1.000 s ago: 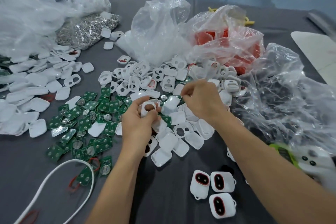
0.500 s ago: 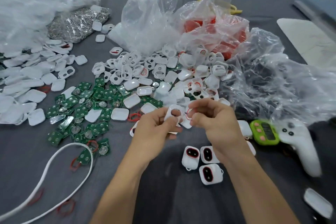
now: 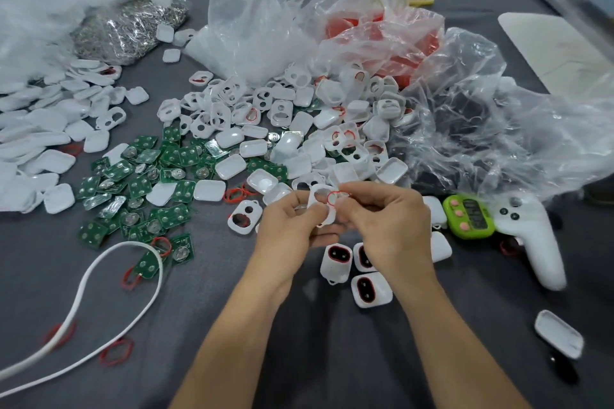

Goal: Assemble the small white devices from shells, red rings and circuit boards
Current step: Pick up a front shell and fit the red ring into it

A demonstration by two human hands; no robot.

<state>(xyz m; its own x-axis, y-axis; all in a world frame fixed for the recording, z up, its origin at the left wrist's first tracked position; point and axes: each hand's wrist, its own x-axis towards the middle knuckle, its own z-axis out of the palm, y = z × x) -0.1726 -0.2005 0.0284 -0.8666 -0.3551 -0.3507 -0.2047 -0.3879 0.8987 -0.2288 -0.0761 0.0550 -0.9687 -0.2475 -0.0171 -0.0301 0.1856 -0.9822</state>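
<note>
Hands now together, left hand point(image 3: 292, 226) gripping white shell point(image 3: 315, 200), right hand point(image 3: 388, 226) pinching red ring point(image 3: 328, 198) onto it

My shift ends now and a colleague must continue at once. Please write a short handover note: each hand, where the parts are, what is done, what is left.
Left hand grips a white front shell. Right hand pinches a red ring against that shell; it does not look seated yet.
Circuit boards lie to the left, loose shells beyond the hands.
Done: three devices near the hands look assembled.
Left: seat the ring, add a board, close; many parts remain.
</note>
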